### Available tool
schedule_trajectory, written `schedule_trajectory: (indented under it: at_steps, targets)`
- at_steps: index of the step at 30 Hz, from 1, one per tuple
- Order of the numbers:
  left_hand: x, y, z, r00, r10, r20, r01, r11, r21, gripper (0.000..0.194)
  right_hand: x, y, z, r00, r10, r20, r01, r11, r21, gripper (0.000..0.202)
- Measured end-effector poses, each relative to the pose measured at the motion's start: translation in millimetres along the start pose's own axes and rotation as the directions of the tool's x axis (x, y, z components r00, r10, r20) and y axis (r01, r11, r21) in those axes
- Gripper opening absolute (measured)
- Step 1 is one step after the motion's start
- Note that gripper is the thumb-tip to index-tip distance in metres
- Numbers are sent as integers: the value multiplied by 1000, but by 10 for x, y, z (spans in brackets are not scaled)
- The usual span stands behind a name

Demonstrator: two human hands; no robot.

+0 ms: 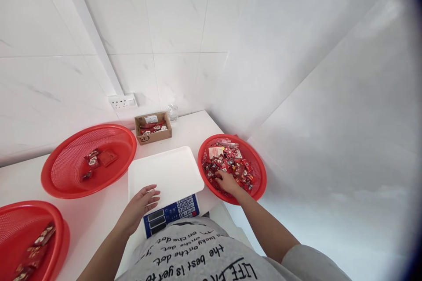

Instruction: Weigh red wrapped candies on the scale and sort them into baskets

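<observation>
My right hand (pixel 227 182) reaches into a red plastic basket (pixel 261 171) full of small red wrapped packets (pixel 240 170). Its fingers curl down among the packets, seemingly pinching a small red packet, though the fingertips are partly hidden. My left hand (pixel 140 206) is open and empty, fingers spread over the near left edge of a white weighing tray (pixel 168 171). That bare tray sits on a scale, whose blue keypad and display panel (pixel 171 213) face me.
Another red basket (pixel 59 180) at the left holds a few red packets (pixel 107 157). A third basket (pixel 62 228) is cut off at the lower left. Behind the tray stand a cardboard box (pixel 154 137) of red packets and a clear plastic item (pixel 172 113). Walls border the table.
</observation>
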State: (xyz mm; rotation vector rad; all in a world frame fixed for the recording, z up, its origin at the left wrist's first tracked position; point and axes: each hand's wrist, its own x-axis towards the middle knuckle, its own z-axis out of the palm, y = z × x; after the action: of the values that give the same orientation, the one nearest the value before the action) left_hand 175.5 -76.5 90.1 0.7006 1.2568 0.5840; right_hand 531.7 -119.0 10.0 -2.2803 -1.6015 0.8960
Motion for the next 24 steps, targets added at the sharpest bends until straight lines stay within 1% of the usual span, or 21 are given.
schedule_trajectory:
  at_steps: [2, 4, 5, 7, 11, 14, 16, 19, 24]
  targets:
    - [15, -3, 9, 1000, -6, -1, 6, 1000, 6, 40, -50, 48, -21, 1000, 11, 17, -10, 999, -40, 51]
    - [19, 2, 37, 1000, -15, 2, 15, 1000, 15, 40, -63, 57, 7, 996, 80, 51, -73, 989, -131, 70]
    - [17, 7, 54, 1000, -18, 7, 17, 1000, 20, 39, -55, 46, 35, 990, 126, 65, -112, 976, -185, 76]
    - [9, 15, 84, 1000, -17, 18, 16, 999, 31, 40, -18, -2, 101, 976, 204, 76, -176, 945, -276, 81]
    - [-6, 13, 98, 1000, -7, 26, 6, 999, 54, 40, 55, -104, 166, 968, 249, 43, -215, 902, -375, 77]
    - [-8, 0, 82, 1000, -6, 21, 5, 998, 62, 42, 69, -124, 126, 979, 202, 0, -182, 882, -434, 72]
    - [-9, -9, 73, 1000, -9, 18, 8, 998, 57, 43, 73, -124, 91, 986, 165, -10, -151, 880, -451, 67]
    - [-13, -19, 70, 1000, -14, 15, 13, 998, 57, 44, 95, -140, 72, 986, 164, 5, -144, 877, -459, 64]
    - [-12, -42, 62, 1000, -8, 15, 7, 998, 67, 45, 166, -176, 104, 960, 270, 77, -206, 862, -464, 69]
